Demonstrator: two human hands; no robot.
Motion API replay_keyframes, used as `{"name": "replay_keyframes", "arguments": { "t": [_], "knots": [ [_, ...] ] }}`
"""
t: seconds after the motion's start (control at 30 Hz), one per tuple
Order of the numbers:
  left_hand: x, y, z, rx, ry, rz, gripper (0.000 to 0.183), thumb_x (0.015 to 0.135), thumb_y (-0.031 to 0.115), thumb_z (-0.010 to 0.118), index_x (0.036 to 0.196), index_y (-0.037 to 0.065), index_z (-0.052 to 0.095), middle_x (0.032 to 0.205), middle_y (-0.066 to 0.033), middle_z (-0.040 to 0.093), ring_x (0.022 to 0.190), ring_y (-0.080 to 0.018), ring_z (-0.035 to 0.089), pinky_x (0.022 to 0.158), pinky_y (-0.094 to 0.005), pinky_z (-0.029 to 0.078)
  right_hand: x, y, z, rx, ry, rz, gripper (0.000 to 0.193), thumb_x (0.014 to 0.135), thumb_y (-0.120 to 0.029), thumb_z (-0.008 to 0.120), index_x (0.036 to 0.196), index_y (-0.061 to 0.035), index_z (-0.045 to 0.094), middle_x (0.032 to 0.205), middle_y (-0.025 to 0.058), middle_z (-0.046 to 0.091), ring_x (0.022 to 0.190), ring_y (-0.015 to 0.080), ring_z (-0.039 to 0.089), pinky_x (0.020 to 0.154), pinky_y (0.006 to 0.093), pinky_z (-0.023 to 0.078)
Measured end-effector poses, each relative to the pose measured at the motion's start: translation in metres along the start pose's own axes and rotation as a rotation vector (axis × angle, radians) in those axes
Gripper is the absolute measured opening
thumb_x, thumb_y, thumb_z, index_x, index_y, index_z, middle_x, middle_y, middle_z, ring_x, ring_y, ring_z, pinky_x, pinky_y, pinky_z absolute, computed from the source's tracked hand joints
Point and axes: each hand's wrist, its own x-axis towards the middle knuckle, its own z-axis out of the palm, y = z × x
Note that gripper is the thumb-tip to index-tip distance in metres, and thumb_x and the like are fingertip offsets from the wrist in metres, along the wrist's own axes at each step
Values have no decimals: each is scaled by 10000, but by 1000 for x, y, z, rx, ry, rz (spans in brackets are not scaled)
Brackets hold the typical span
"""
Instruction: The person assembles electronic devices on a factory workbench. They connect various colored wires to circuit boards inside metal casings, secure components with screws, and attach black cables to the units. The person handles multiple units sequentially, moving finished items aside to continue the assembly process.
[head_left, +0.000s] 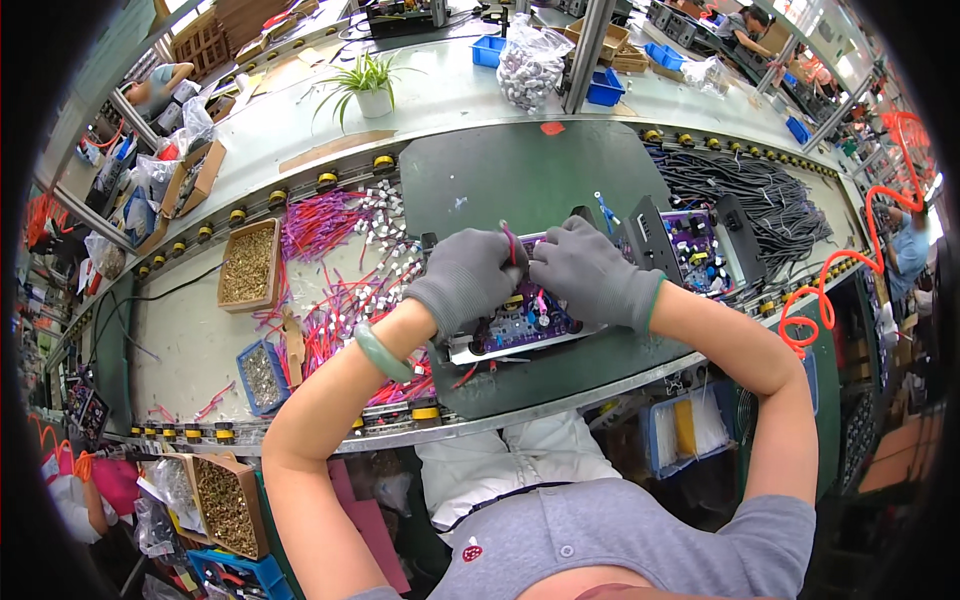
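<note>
Both my hands wear grey knit gloves and meet above a purple circuit board (522, 322) set in a pale metal tray on the green mat. My left hand (462, 275) has its fingers closed on a thin pink-red wire (510, 243), which loops up past the fingertips. Right beside it, my right hand (592, 272) has its fingertips pressed together; what they pinch is hidden. Between the hands and the tray's near edge, small components and a pink lead show on the board. To the right stands a second unit with a purple board (692, 248) between black end panels.
Left of the mat lie many red and purple wires (322, 228) with white connectors. Beyond them are a box of brassy screws (250, 262) and a blue bin of small metal parts (262, 377). Black cables (750, 190) lie at right, near a coiled orange hose (826, 300).
</note>
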Motion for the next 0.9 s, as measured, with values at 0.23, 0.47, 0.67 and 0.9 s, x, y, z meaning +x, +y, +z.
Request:
{"name": "replay_keyframes", "arguments": {
  "t": [0.23,0.47,0.67,0.9],
  "knots": [
    [11,3,-2,-188,8,76,178,854,169,685,990,71,742,870,-163,729,807,-257,726,769,-357,557,-15,8,16,689,545,231,70,767,-84,735,823,-98,695,823,61,657,863,248,638,766,391,497],
    [5,1,7,-263,6,96,174,880,127,668,1021,45,728,873,-172,725,786,-251,715,767,-350,556,-20,0,11,950,645,366,68,788,-73,753,829,-59,699,797,90,651,800,258,627,728,364,509],
    [2,4,5,-192,31,83,182,874,153,676,1013,50,736,851,-177,724,778,-286,722,730,-377,552,-19,2,15,922,648,341,75,770,-77,752,821,-79,697,790,87,648,802,271,626,737,380,504],
    [2,15,0,8,-41,77,199,863,229,680,1027,135,744,878,-177,711,823,-353,699,750,-443,547,-17,3,16,869,688,311,81,759,-87,750,807,-86,685,772,78,640,786,283,615,735,395,488]
  ]
}}
